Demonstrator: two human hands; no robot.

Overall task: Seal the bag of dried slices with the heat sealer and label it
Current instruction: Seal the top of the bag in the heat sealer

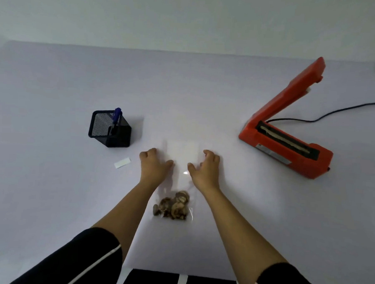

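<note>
Here, wrinkled brown slices [174, 206] in clear bag [182, 154].

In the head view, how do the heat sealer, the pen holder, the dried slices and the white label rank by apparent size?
1. heat sealer
2. pen holder
3. dried slices: nearly the holder's size and nearer the camera, so this pair is unsure
4. white label

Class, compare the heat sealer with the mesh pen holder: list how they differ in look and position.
The heat sealer is orange and solid; the pen holder is black wire mesh. The heat sealer sits at the right with its arm raised; the pen holder stands at the left, holding a blue pen. Both rest on the white table.
</note>
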